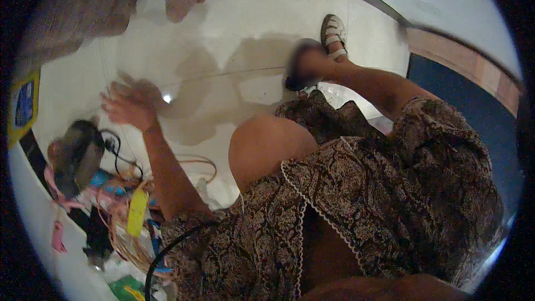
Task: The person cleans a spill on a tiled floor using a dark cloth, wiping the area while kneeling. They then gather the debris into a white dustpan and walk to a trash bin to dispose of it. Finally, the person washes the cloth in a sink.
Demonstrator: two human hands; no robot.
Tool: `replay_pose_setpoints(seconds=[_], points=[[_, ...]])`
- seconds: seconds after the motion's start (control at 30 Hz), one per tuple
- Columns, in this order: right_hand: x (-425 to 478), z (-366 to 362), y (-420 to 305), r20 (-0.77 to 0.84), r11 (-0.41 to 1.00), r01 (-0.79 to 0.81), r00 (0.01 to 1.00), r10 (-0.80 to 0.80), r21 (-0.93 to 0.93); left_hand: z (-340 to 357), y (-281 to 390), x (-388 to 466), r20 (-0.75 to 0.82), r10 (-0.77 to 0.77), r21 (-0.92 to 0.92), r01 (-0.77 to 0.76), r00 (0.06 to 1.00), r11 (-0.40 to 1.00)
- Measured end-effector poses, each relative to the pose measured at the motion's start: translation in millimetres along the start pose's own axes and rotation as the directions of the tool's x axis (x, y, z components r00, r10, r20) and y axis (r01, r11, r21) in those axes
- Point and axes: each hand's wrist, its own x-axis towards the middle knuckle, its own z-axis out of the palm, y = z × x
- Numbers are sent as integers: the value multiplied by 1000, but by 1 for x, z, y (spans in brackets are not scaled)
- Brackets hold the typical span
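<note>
My left hand [131, 104] hangs over the pale tiled floor [213, 16], its fingers spread and slightly blurred. It holds nothing. Below it sits a brown and dark bundle [77, 156], possibly a bag, with a black cable [115, 146] beside it. My right arm [368, 83] reaches across towards the middle of the floor. At its end my right hand [311, 65] is smeared by a heavy blur, and a dark thing [292, 83] shows there. Whether the fingers grip it, I cannot tell. A bare knee [269, 148] rises between my arms, beside my patterned brown garment [376, 175].
Tangled cords [129, 242], a yellow strip [138, 211], pink ribbon [62, 200] and a green packet [129, 286] lie heaped at lower left. A brown curtain [83, 12] hangs upper left. A sandalled foot [334, 35] stands near a dark blue panel [455, 88].
</note>
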Motion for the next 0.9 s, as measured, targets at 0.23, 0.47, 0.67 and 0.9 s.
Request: replay_pose_setpoints(seconds=[0.23, 0.47, 0.67, 0.9], points=[[89, -126, 135, -812, 864, -470, 567, 136, -183, -17, 29, 22, 114, -68, 62, 61, 991, 996], [158, -35, 44, -572, 920, -365, 729, 376, 140, -5, -25, -46, 192, -339, 199, 302, 921, 932], [240, -88, 32, -242, 996, 85, 967, -74, 37, -34, -66, -124, 53, -548, 446, 471, 835, 761], [268, -140, -7, -255, 986, -35, 967, -9, -166, -36, -78, -156, -72, -648, 509, 586, 759, 630]])
